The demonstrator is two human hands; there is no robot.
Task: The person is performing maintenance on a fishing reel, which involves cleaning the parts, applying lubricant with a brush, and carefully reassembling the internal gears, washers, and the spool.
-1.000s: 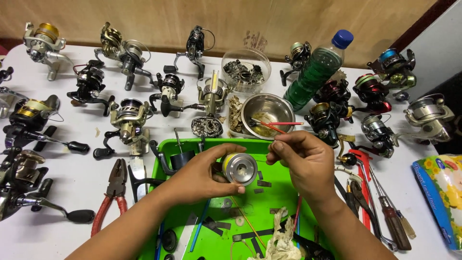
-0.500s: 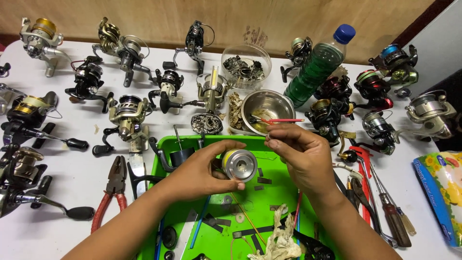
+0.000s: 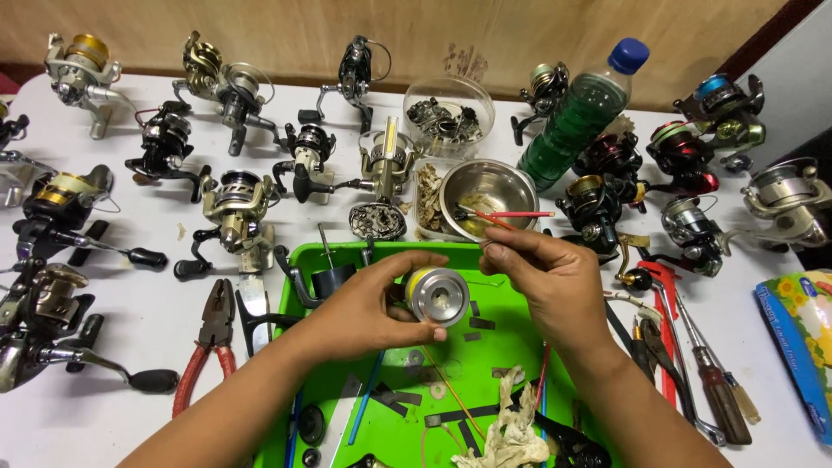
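Observation:
My left hand [image 3: 368, 303] grips a silver metal reel spool [image 3: 438, 295] with a yellow band, held above the green tray [image 3: 303, 381]. My right hand [image 3: 546, 277] pinches a thin red-handled brush [image 3: 511, 215] whose tip reaches over a steel bowl [image 3: 490, 189] just behind the tray. The two hands are close together, the right a little behind and beside the spool. Small dark parts, washers and a dirty rag [image 3: 511, 433] lie in the tray under my hands.
Many fishing reels [image 3: 234, 208] are spread over the white table on both sides. Red-handled pliers [image 3: 208, 347] lie left of the tray; screwdrivers and tools [image 3: 685, 347] lie right. A green-filled plastic bottle [image 3: 576, 121] and a clear bowl of parts [image 3: 446, 108] stand behind.
My right hand has drawn the red brush slightly back from the bowl toward the spool. The left hand keeps the spool in nearly the same place.

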